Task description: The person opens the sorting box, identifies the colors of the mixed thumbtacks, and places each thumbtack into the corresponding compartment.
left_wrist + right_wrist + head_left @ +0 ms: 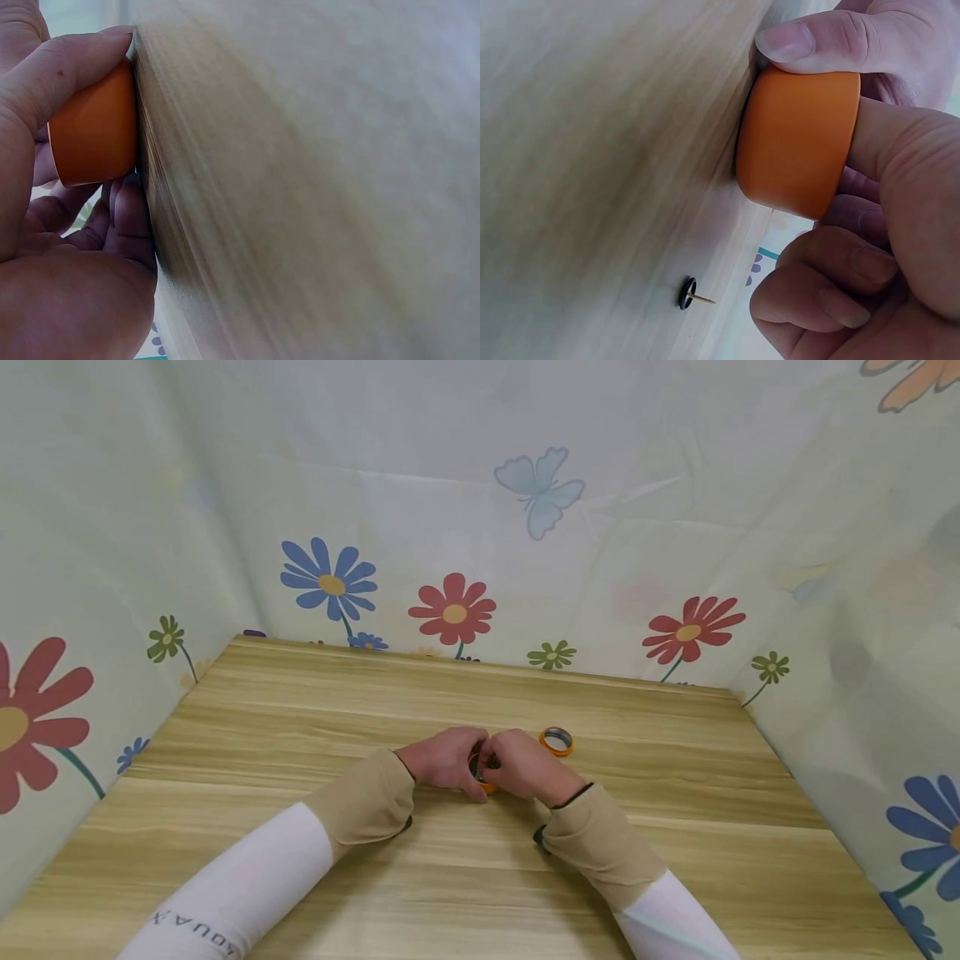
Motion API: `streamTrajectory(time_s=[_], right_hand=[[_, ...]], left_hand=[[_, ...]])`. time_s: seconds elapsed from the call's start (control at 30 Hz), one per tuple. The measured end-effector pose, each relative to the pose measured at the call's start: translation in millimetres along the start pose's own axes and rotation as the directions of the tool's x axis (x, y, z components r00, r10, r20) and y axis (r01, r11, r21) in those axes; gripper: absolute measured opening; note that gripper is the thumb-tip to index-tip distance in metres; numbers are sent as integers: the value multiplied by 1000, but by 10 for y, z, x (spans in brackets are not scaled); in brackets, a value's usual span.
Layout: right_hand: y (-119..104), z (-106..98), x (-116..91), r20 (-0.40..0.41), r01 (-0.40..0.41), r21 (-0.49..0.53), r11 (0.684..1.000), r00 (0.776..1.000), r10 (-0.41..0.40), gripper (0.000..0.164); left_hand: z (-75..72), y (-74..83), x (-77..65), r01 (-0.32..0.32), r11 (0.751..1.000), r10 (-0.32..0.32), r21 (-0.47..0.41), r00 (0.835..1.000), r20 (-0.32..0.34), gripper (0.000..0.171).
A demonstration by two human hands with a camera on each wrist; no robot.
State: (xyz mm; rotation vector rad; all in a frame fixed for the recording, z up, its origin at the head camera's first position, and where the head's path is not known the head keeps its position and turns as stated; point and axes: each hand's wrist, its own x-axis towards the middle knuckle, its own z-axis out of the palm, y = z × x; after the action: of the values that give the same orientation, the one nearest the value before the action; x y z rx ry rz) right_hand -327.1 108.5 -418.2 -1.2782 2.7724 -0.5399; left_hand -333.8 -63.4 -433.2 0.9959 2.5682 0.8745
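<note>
Left hand (pixel 450 760) clamped round an orange cup (pixel 799 142), thumb on one side, fingers on the other. Cup is upright on the table (pixel 360 710), open end up. Right hand (pixel 528 764) is right up against it, a digit dipping into the opening, other fingers curled outside; can't tell if it grips anything in there. Black-headed pin (pixel 688 293) is near the cup, head down, gold spike up. Second orange-rimmed piece (pixel 557 752) lies just beyond the right hand, apart from the cup.
</note>
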Motion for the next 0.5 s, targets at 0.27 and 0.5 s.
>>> streamTrajectory(time_s=[0.27, 0.5], right_hand=[[-16, -6, 7, 1, -1, -14, 1000, 1000, 1, 21], [-28, -15, 10, 5, 2, 0, 1000, 1000, -2, 21]], left_hand=[[-5, 5, -4, 4, 1000, -4, -20, 1000, 8, 42], [-3, -8, 5, 4, 1000, -4, -8, 1000, 3, 43]])
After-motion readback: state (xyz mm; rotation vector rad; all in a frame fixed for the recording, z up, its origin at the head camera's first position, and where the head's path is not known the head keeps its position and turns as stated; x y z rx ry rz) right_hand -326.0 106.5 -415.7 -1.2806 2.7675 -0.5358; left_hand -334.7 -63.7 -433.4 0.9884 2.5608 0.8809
